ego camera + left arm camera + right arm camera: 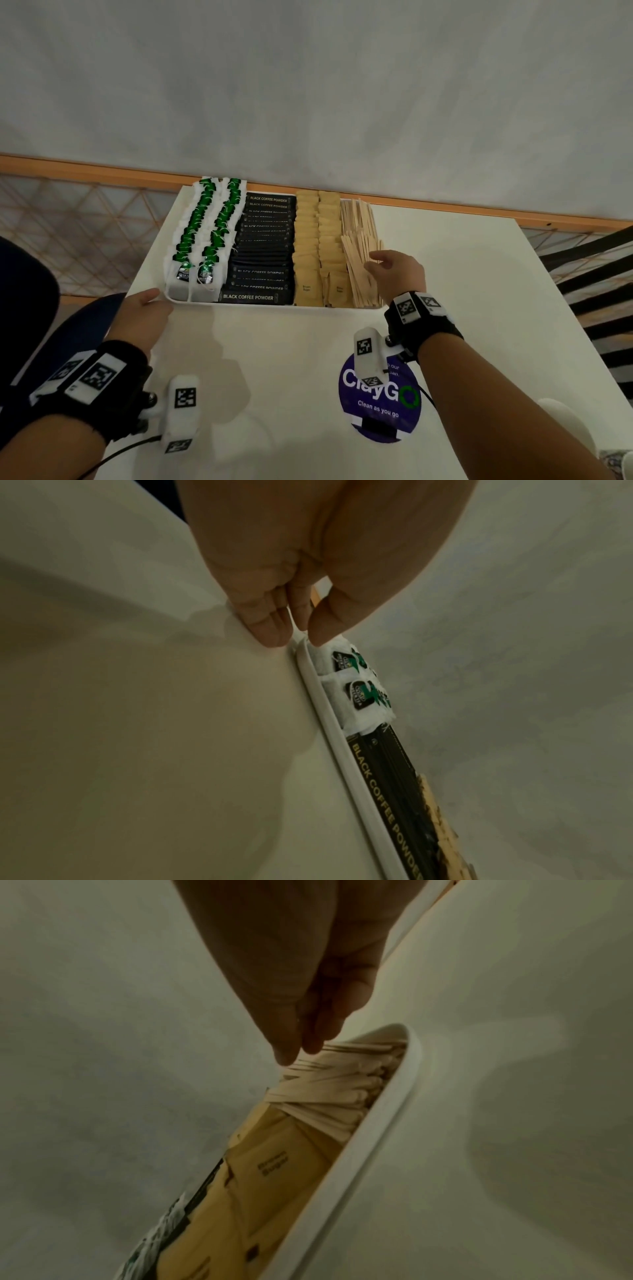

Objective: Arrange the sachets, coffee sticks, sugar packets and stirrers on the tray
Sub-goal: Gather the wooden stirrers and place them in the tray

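A white tray lies on the white worktop, its far edge near the wall at twelve o'clock. It is filled in four bands. At the nine o'clock side stand two rows of white sachets with green and black labels. Next come the coffee sticks, black and printed "BLACK COFFEE POWDER", stacked flat one over another. Beside them lie two rows of brown sugar packets. At the three o'clock side is a loose pile of pale wooden stirrers, some crossing each other.

The left hand is at the tray's near corner, at about seven o'clock. In the left wrist view its fingers curl down against the outside of the rim while the thumb sits on the inside, touching the nearest sachet, so the hand pinches the tray's corner.

The right hand is over the three o'clock side of the tray, above the stirrers. In the right wrist view its fingers hang straight and close together, holding nothing, the tips just at the top of the pile; I cannot tell whether they touch it.

A round blue sticker reading "ClayGo, Clean as you go" sits on the worktop at about five o'clock of the tray, under the right forearm.
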Available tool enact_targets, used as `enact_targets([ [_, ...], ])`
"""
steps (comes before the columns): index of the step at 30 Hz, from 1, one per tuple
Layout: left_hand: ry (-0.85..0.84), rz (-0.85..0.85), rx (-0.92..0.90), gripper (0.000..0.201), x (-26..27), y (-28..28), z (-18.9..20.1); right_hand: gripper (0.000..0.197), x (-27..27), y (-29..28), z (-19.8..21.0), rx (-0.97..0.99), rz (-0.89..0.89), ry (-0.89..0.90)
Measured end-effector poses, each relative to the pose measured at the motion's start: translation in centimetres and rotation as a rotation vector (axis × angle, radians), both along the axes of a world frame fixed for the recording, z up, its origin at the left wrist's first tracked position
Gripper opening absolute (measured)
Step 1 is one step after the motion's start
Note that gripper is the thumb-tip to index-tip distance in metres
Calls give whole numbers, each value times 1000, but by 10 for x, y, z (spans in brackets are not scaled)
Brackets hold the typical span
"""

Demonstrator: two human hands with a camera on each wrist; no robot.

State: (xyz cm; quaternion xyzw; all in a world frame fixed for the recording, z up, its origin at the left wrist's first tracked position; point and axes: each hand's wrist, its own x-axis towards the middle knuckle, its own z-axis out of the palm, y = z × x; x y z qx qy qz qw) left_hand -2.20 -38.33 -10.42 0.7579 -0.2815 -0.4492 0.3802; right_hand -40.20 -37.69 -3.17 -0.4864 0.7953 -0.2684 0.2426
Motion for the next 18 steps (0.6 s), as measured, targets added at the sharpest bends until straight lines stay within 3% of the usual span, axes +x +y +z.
enact_targets([
  [6,-34,-20,-3,47,1,2,0,50,-2,10,-11,-6,-150,-103],
  [9,-35,-26,9,49,2,2,1,59,1,10,-15,25,-116,-121],
  [14,-38,-20,18,48,1,2,3,58,4,8,-14,49,-45,-131],
  [18,-54,-36,21,47,-1,5,8,65,-1,16,-14,25,-138,-199],
])
